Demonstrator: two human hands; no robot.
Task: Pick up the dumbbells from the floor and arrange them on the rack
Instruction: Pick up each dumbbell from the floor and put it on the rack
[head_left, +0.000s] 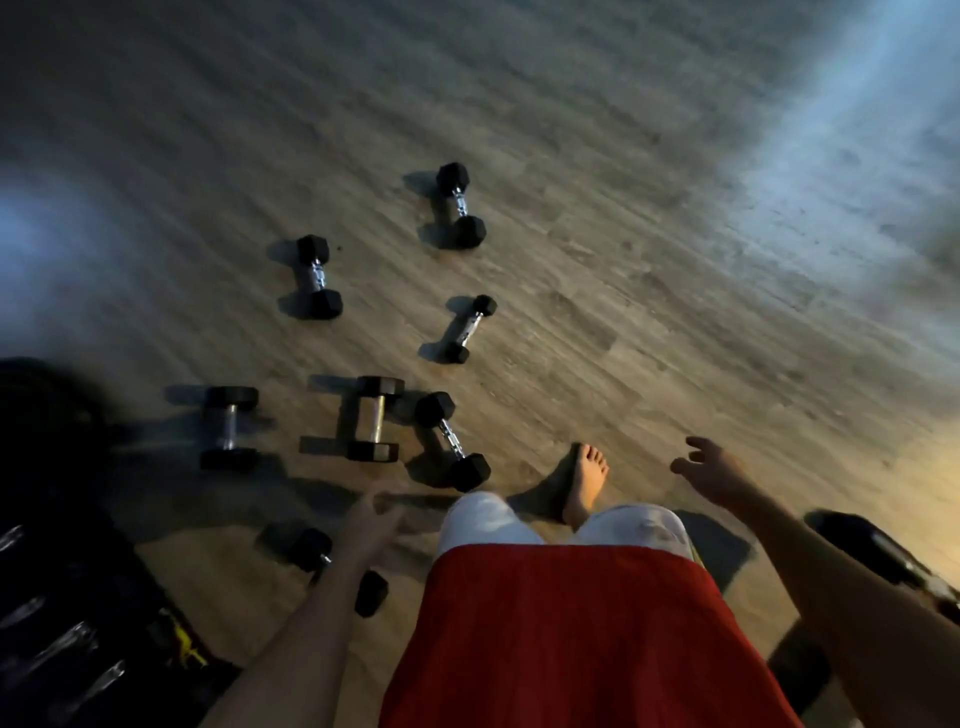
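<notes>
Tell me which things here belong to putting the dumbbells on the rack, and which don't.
Job:
seven floor dumbbells; the nearest dumbbell is partly hidden by the left forearm
rack, lower left, already holding some
left hand and right hand, both empty

Not the job:
bare foot
dark blurred object at right edge, unidentifiable

Likely a home gym: dumbbells (318, 277) scattered on wood-look floor (623, 234).
</notes>
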